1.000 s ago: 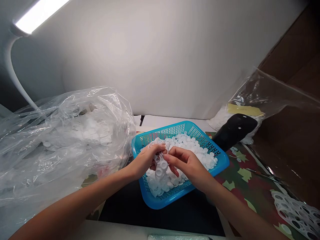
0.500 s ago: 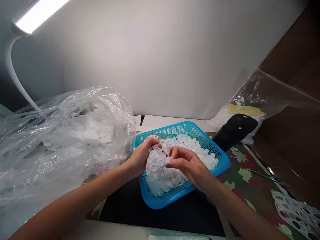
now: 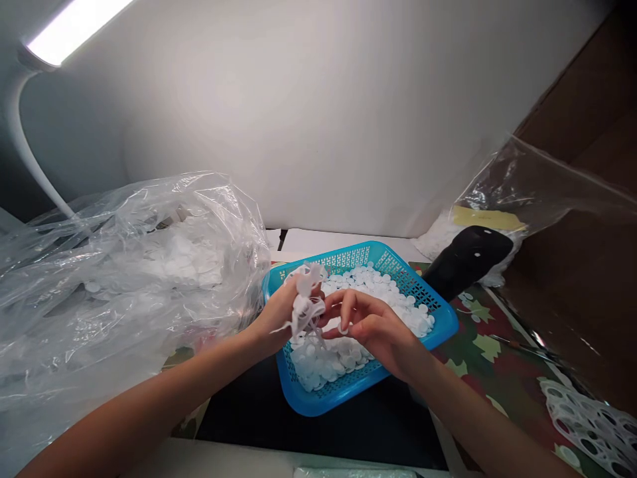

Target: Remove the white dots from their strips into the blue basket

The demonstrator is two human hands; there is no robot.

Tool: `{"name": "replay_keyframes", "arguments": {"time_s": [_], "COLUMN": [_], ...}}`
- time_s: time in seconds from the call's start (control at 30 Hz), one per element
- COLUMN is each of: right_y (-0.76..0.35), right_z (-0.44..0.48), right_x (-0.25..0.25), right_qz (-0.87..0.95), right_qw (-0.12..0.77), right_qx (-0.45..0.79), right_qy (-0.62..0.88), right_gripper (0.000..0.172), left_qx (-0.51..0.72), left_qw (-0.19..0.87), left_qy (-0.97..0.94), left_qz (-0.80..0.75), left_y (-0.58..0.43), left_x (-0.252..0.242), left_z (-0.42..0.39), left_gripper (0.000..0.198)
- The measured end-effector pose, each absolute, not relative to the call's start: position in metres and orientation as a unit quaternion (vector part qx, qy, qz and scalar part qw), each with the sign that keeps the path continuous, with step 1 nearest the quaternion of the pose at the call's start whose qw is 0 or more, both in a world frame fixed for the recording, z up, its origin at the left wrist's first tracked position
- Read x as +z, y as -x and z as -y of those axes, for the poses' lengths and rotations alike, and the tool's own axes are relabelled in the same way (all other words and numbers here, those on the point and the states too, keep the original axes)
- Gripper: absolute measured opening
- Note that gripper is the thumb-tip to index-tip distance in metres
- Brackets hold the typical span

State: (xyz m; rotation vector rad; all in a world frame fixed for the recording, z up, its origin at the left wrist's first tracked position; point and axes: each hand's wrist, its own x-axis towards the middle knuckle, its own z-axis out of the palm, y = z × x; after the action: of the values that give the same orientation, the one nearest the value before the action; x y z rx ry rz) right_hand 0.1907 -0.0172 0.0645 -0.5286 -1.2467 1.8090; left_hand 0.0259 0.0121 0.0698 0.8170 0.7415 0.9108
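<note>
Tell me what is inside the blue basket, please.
The blue basket holds a heap of white discs. The heap hides the basket floor; the right hand covers some discs.

A white LED desk lamp [image 3: 74,30] glares at upper left, lighting everything brightly; a crumpled clear plastic bag [image 3: 124,285] catches soft highlights, and the wide-angle frame bows at its edges.

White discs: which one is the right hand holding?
The disc pinched at the fingertips of the right hand, just above the basket; the others lie loose in the pile.
</note>
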Motion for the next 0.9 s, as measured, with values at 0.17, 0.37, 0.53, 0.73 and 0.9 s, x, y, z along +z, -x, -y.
{"name": "replay_keyframes", "arguments": {"time_s": [0.17, 0.37, 0.53, 0.73, 0.9], "right_y": [-0.187, -0.184, -0.182, -0.18, -0.182], "right_z": [0.015, 0.017, 0.021, 0.02, 0.018], "right_x": [0.063, 0.062, 0.059, 0.058, 0.061], "right_qz": [0.458, 0.49, 0.512, 0.549, 0.551], "right_qw": [0.464, 0.473, 0.554, 0.445, 0.425], "right_qx": [0.703, 0.65, 0.504, 0.597, 0.627], "right_qy": [0.283, 0.337, 0.421, 0.38, 0.351], "right_gripper": [0.009, 0.022, 0.03, 0.032, 0.027], "left_qx": [0.41, 0.4, 0.377, 0.342, 0.348], "left_qw": [0.705, 0.677, 0.672, 0.674, 0.702], "left_qy": [-0.406, -0.471, -0.491, -0.506, -0.487], "left_qz": [-0.411, -0.4, -0.406, -0.416, -0.386], "left_y": [-0.032, -0.029, -0.028, -0.028, -0.027], "left_x": [0.076, 0.072, 0.067, 0.067, 0.068], "left_z": [-0.004, -0.004, -0.004, -0.002, -0.005], "left_gripper": [0.023, 0.03, 0.036, 0.038, 0.04]}}
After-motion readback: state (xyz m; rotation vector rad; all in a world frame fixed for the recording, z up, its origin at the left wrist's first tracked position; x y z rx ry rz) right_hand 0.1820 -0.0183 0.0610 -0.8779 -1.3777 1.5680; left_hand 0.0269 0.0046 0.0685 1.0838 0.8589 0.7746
